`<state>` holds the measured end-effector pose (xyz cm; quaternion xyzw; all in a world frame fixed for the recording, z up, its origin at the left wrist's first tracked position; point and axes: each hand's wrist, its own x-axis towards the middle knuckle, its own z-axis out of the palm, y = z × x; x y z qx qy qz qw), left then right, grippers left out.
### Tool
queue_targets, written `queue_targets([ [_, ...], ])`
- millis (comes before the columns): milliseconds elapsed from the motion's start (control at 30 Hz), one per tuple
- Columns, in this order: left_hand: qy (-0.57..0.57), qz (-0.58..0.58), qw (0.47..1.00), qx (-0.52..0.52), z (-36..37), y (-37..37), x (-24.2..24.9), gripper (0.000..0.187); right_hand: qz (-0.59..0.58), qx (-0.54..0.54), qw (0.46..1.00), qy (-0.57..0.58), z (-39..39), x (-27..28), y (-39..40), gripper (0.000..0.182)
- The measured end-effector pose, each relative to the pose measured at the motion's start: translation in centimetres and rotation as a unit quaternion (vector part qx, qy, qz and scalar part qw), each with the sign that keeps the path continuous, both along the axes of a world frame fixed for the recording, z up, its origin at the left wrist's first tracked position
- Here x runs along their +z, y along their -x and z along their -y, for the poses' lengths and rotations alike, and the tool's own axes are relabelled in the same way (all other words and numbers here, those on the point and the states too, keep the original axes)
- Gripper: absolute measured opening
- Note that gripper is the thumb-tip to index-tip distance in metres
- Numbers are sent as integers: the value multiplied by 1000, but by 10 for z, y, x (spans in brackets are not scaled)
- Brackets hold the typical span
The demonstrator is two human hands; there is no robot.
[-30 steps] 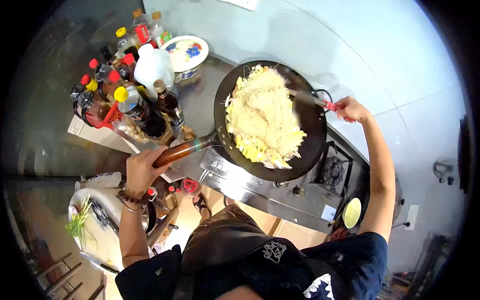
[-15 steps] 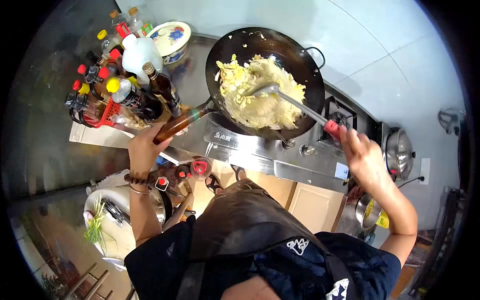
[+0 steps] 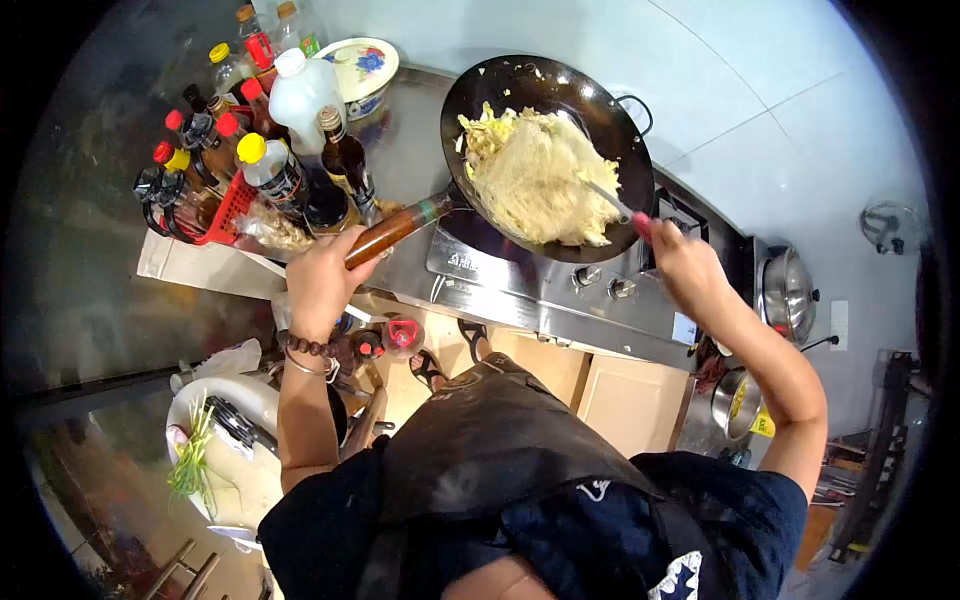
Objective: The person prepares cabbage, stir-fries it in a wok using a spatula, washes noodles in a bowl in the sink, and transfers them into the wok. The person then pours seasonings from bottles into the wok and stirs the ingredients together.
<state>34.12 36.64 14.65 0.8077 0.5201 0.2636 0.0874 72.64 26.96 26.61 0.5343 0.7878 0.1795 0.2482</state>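
My left hand (image 3: pixel 325 278) is wrapped round the wooden handle of a dark wok (image 3: pixel 615 130), at left of centre. Pale thin noodles with yellow, leafy-looking pieces (image 3: pixel 540 180) are heaped in the wok. My right hand (image 3: pixel 690 268) grips the red handle of a metal spatula (image 3: pixel 612 200), right of the wok. The spatula's head is buried in the noodles and hidden. The wok is tilted over the stove (image 3: pixel 510 275), its far loop handle towards the wall.
Left of the wok stand a red basket (image 3: pixel 228 212) of bottles, a white jug (image 3: pixel 305 95), a dark bottle (image 3: pixel 345 160) and a lidded floral bowl (image 3: pixel 362 68). A lidded steel pot (image 3: pixel 788 290) is at right. Scallions (image 3: pixel 192 455) lie on a board at lower left.
The wok has shifted right, and my left hand has moved right with its handle. My right hand has moved slightly up and left, and the spatula's head has gone under the noodles.
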Motion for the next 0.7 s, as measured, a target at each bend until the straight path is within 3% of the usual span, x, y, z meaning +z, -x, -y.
queue_targets([
  [33, 6, -6, 1000, 2, 2, 0, 0, 30, 29, -17, 999, 27, 5, 10, 12, 15],
  [67, -1, -10, 1000, 9, 1, -1, -1, 29, -45, 44, 998, 23, 2, 9, 15, 16],
  [100, 4, -11, 1000, 6, 3, -1, 0, 29, -45, 40, 998, 27, -1, 0, 18, 16],
  [200, 16, -2, 1000, -7, 1, 0, 4, 27, -91, -36, 993, -64, -43, -52, 3, 11],
  [300, 23, 8, 1000, -15, 1, 1, 4, 28, -92, -69, 988, -107, -64, -41, -22, 12],
  [367, 33, -2, 999, -13, 1, 2, 6, 29, -225, -104, 968, -38, -78, 10, -35, 17],
  [433, 62, 22, 998, -11, 1, 3, 2, 32, -249, -181, 951, -21, -92, 54, -58, 17],
  [500, 51, 24, 998, -15, 1, 3, 0, 34, -281, -376, 883, 3, -94, 111, -39, 19],
  [633, 47, 27, 999, 0, 3, 2, 3, 34, -304, -386, 871, 29, -114, 147, -101, 12],
  [700, 30, 27, 999, 14, 3, 0, 4, 34, -319, -454, 828, 75, -130, 140, -134, 13],
])
